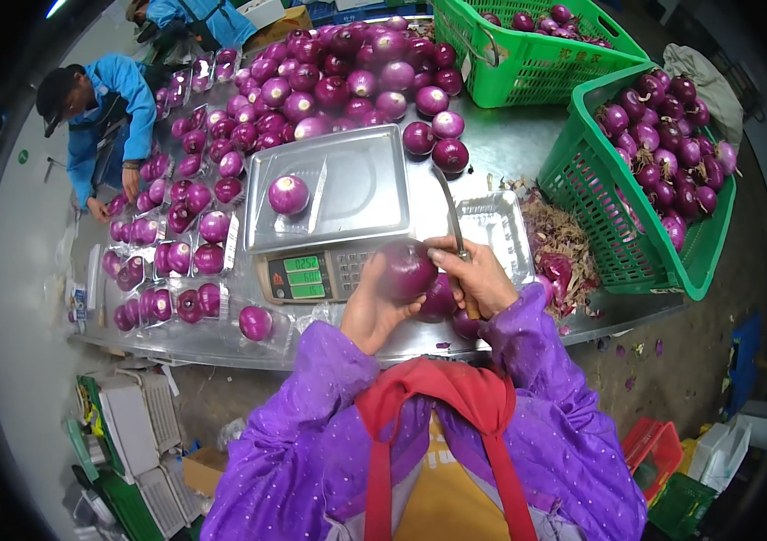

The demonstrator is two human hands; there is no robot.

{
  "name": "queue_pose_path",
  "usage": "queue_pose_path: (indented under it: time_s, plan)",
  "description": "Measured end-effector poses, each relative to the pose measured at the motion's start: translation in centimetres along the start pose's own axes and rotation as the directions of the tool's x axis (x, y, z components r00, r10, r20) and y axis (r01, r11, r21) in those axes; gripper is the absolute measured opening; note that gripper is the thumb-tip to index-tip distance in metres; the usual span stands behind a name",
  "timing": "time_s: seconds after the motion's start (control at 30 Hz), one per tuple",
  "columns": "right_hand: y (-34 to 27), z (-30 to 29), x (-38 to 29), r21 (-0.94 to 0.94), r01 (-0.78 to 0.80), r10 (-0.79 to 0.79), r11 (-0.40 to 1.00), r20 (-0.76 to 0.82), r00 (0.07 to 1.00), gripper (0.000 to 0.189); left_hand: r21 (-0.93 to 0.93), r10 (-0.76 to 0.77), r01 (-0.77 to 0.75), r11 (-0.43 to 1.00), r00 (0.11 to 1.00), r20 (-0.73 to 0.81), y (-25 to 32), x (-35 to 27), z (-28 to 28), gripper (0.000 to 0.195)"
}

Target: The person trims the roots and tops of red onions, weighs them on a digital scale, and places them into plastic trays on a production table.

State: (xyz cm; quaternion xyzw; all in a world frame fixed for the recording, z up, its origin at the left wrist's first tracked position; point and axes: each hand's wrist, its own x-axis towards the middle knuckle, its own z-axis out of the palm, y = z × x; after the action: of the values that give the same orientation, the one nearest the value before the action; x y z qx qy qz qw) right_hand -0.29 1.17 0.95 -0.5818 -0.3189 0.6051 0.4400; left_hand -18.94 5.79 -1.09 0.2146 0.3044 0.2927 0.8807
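Observation:
My left hand (373,311) is wrapped around the side of a large red onion (408,269), lifted in front of the scale. In my right hand (481,276) is a hand sickle (450,206), its thin curved blade pointing away from me and its wooden handle below the palm. My right thumb and fingertips meet the onion's right side. Beneath my hands, more red onions (437,297) rest on the metal table. A digital scale (329,243) stands just beyond, with a clear plastic tray holding one onion (289,195) on its pan.
Loose onions (350,74) are heaped behind the scale; packed onion trays (177,257) fill the left. Onion skins and roots (562,250) lie beside clear plastic trays (491,220). Green crates (627,203) of onions stand right. A co-worker (113,122) handles trays at far left.

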Motion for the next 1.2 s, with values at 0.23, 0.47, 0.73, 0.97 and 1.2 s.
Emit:
queue_pose_path:
  time_s: [0.23, 0.47, 0.73, 0.97, 1.2]
  plan:
    - [-0.7, 1.5, -1.0, -0.029, 0.338, -0.339, 0.941, -0.044, 0.94, 0.041, 0.221, 0.301, -0.3, 0.928, 0.953, 0.032, 0.6, -1.2, 2.2, 0.052]
    - [-0.6, 1.1, -0.4, -0.161, 0.327, -0.332, 0.931, -0.001, 0.943, 0.04, 0.28, 0.375, -0.364, 0.888, 0.927, 0.014, 0.9, -1.1, 2.1, 0.057]
    - [-0.9, 1.1, -0.2, -0.176, 0.281, -0.281, 0.943, 0.025, 0.959, 0.037, 0.272, 0.372, -0.356, 0.894, 0.928, -0.007, 0.6, -1.1, 2.0, 0.058]
    - [-0.4, 0.6, -1.1, -0.12, 0.15, -0.149, 0.981, 0.018, 0.989, 0.034, 0.227, 0.306, -0.267, 0.937, 0.939, -0.156, -1.0, -1.9, -0.4, 0.057]
    - [3.7, -7.5, -4.3, 0.031, 0.085, -0.074, 0.996, -0.272, 0.96, 0.028, 0.511, 0.335, -0.131, 0.849, 0.883, -0.33, -6.5, -4.4, -5.9, 0.064]
